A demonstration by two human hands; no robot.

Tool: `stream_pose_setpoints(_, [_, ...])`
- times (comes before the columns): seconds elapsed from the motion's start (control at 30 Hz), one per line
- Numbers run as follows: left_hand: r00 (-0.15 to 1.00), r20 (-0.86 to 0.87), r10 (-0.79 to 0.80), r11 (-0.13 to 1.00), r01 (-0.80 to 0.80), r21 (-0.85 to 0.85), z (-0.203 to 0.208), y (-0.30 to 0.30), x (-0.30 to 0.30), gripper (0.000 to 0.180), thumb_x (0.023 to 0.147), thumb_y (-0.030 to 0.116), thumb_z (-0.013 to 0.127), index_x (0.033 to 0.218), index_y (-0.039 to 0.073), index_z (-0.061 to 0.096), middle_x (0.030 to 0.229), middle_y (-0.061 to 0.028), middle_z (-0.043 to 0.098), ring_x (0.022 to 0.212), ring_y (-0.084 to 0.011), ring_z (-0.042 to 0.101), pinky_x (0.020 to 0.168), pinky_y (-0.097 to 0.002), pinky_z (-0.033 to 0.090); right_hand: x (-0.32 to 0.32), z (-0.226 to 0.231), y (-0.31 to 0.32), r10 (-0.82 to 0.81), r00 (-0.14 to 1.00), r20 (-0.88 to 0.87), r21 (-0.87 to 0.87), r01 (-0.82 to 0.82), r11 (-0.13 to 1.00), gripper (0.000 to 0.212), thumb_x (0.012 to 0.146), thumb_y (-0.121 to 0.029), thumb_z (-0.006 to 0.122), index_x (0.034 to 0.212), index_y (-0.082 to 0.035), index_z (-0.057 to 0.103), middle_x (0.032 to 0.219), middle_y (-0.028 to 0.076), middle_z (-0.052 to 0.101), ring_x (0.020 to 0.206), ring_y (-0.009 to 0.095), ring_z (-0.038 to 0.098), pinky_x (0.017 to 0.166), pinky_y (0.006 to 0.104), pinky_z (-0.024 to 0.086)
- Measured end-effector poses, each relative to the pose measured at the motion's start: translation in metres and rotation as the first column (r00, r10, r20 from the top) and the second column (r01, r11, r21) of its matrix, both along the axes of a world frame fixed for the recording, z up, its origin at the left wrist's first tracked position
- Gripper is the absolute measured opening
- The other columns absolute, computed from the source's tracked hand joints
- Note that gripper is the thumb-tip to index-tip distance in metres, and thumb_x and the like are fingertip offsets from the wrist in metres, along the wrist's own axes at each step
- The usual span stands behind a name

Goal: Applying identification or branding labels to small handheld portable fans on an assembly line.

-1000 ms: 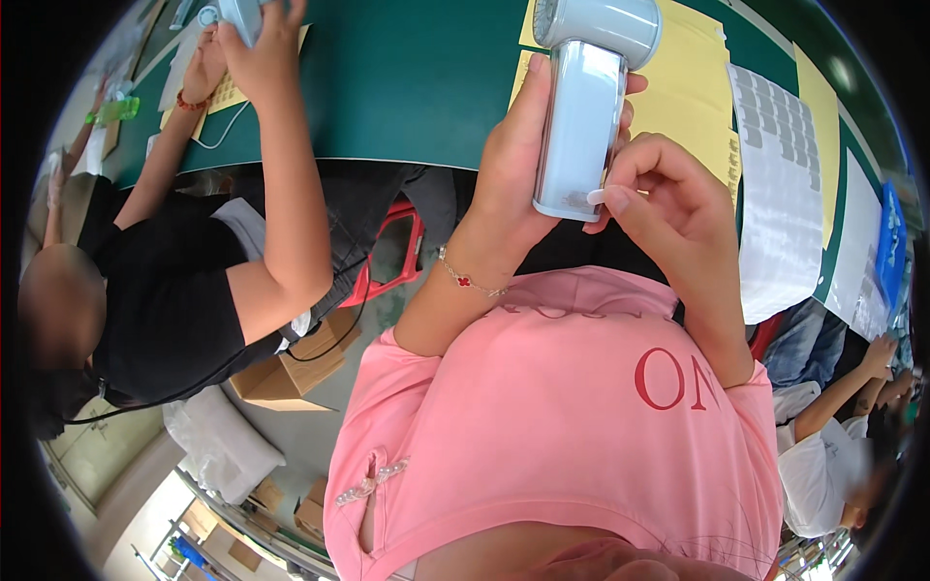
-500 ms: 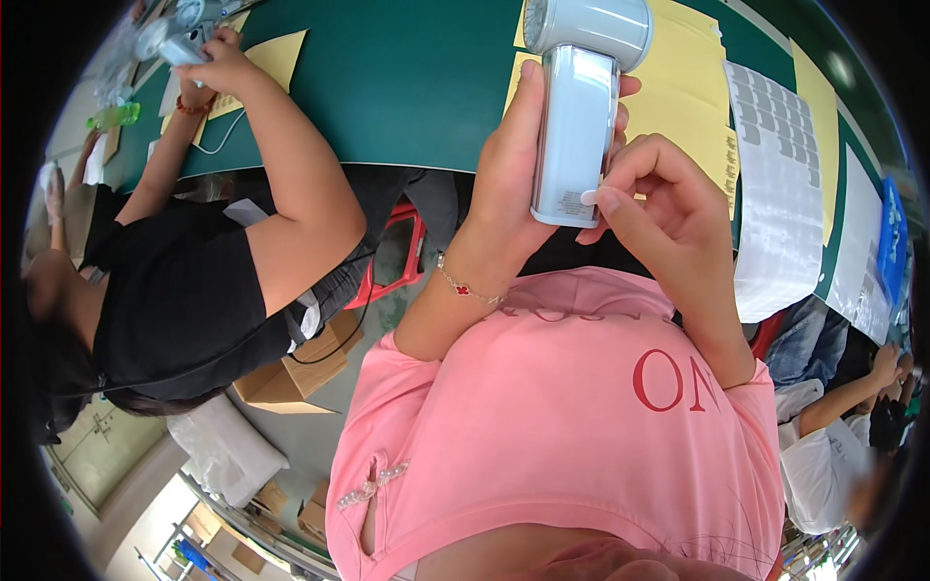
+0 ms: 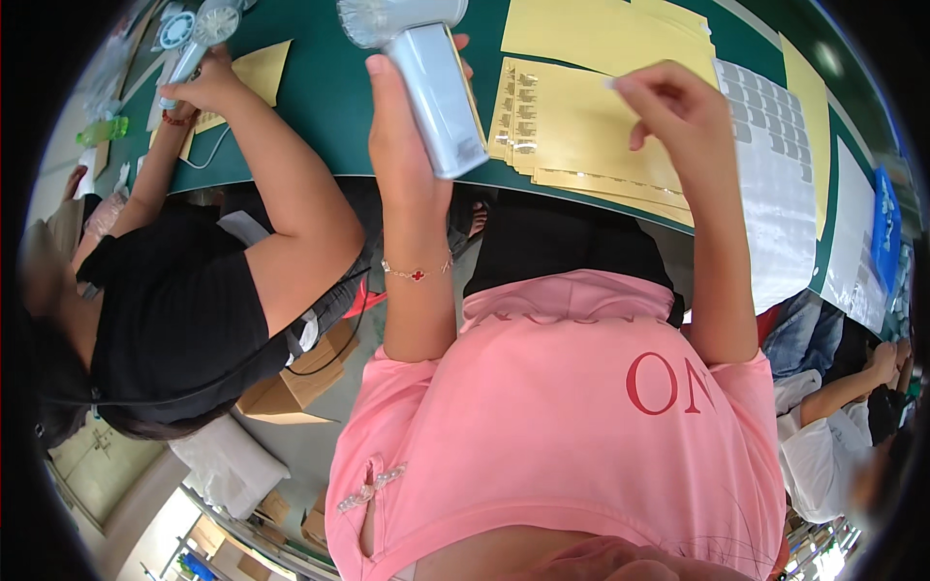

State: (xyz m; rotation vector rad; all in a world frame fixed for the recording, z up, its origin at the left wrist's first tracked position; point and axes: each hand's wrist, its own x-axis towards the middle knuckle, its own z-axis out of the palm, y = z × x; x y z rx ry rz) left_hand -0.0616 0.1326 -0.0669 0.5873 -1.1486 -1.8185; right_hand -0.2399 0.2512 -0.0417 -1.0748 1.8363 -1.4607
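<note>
My left hand [image 3: 412, 160] is wrapped around the handle of a light blue handheld fan [image 3: 436, 102], with the thumb along its near side and fingertips showing past the far side. The fan's round head is at the top, cut by the picture's upper edge. My right hand [image 3: 678, 111] hovers over yellow label sheets [image 3: 601, 121], away from the fan. Its fingers are loosely bent and slightly blurred, with the thumb apart from them. A small white spot shows at the thumb tip; I cannot tell whether it is the nail or a scrap.
A white sheet with grey labels [image 3: 775, 184] hangs over the edge of the green table [image 3: 310, 97] to the right. At left a co-worker's hand [image 3: 213, 82] holds another fan [image 3: 194, 53]. A cardboard box [image 3: 300, 382] stands on the floor.
My left hand has carried the fan left and up, tilting it. My right hand has left the fan's lower end and moved up over the yellow sheets, uncovering their printed labels.
</note>
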Motion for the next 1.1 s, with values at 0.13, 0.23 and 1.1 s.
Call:
stream_pose_setpoints(0.13, [0.899,0.420,0.123,0.986,-0.064,-0.153,-0.015,-0.001,-0.009,0.059,0.095,0.046,0.026,0.098,-0.002,0.060,0.085,-0.0076,0.063,0.071,-0.0109,0.054,0.063,-0.0245,0.043,0.003,-0.023,-0.027,0.097,0.988,-0.122,0.171,-0.076,0.982,0.017,0.079,-0.016,0.065,0.077,0.000,0.060,0.060,-0.001,0.053,0.048,0.004,0.045,0.043,0.0187,0.035])
stream_pose_setpoints(0.23, [0.895,0.432,0.108,0.987,-0.045,-0.152,-0.020,0.004,-0.012,0.058,0.096,0.043,0.027,0.091,-0.002,0.063,0.080,-0.0070,0.062,0.066,-0.0115,0.054,0.061,-0.0254,0.044,0.008,-0.029,-0.037,0.116,0.968,-0.222,0.168,-0.079,0.983,0.018,0.079,-0.018,0.065,0.076,-0.001,0.061,0.059,-0.002,0.052,0.047,0.003,0.044,0.041,0.0182,0.033])
stream_pose_setpoints(1.1, [0.761,0.630,0.154,0.933,0.098,-0.346,-0.015,0.006,-0.010,0.042,0.095,0.033,0.034,0.087,-0.003,0.054,0.078,-0.0248,0.056,0.075,-0.0421,0.052,0.066,-0.0427,0.041,-0.006,-0.019,-0.078,0.305,0.859,-0.412,0.590,-0.004,0.807,0.035,0.073,-0.027,0.069,0.089,-0.002,0.051,0.069,0.007,0.057,0.048,0.016,0.052,0.043,0.0277,0.042])
